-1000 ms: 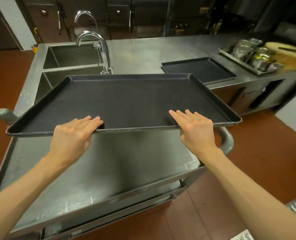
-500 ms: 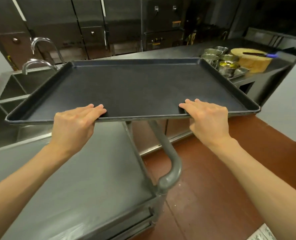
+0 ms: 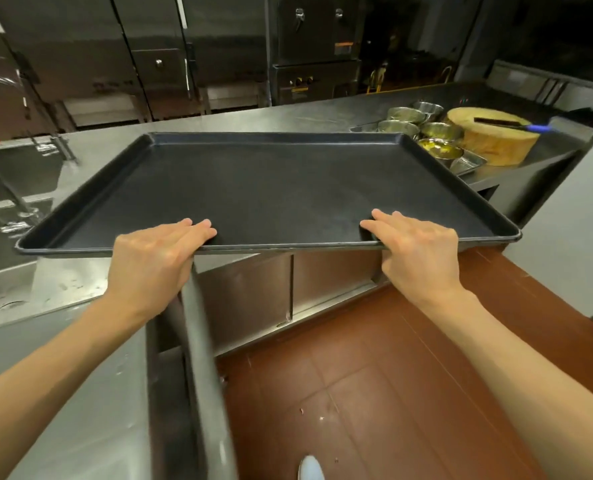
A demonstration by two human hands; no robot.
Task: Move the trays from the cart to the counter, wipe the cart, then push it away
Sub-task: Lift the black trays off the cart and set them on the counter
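I hold a large black tray [image 3: 271, 188] level in the air, over the steel counter [image 3: 225, 126] and the gap in front of it. My left hand [image 3: 156, 258] grips its near rim left of centre, fingers laid over the rim and into the tray. My right hand [image 3: 420, 251] grips the same rim further right in the same way. The steel cart [image 3: 80, 393] is at the lower left, its top bare and its handle bar [image 3: 205, 358] running down the middle of the view. The tray that lay on the counter earlier is hidden behind the one I hold.
Several metal bowls [image 3: 413, 123] on a steel tray and a round wooden chopping block [image 3: 492, 140] with a knife on it sit at the counter's right end. Sinks [image 3: 11, 188] lie to the left. Red tiled floor [image 3: 374, 393] spreads below, my shoe [image 3: 310, 467] at the bottom edge.
The tray has swung right, off the cart and towards the counter's middle. My view turned right with it; the sinks slid left and the cart dropped to the lower left.
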